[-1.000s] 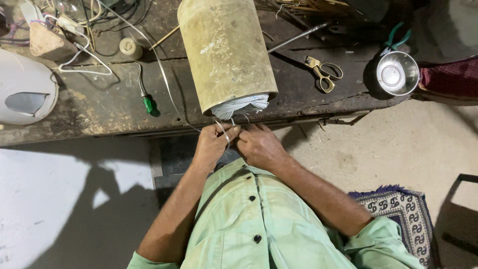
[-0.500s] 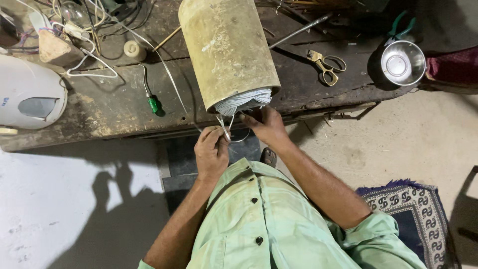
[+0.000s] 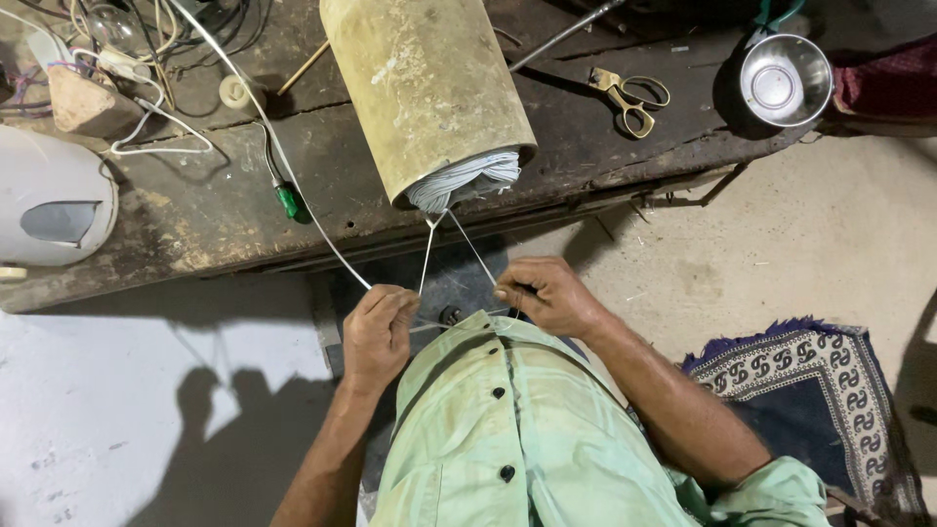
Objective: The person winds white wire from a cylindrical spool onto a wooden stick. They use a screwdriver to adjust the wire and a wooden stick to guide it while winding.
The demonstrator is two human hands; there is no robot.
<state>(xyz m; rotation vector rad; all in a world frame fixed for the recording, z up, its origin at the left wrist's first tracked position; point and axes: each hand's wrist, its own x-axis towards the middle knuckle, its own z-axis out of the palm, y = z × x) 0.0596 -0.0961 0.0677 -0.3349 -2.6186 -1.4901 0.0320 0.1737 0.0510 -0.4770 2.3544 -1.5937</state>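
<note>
White strands run taut from a big drum down to two pinching hands.

Both hands are closed in a pinch: the left hand (image 3: 379,332) grips one thin white strand (image 3: 427,262) between thumb and fingers, and the right hand (image 3: 547,296) grips the other strand (image 3: 472,247), the two lines meeting at the white coil (image 3: 467,181) packed in the mouth of the yellowish cylinder (image 3: 425,88). That cylinder lies on the dark wooden bench (image 3: 195,210) just beyond the hands. Past the left hand sit a green-handled screwdriver (image 3: 288,200) and a white appliance (image 3: 49,205); beyond the right hand lie brass scissors (image 3: 630,98) and a steel bowl (image 3: 784,80). Beside the right forearm is a patterned mat (image 3: 820,390).
</note>
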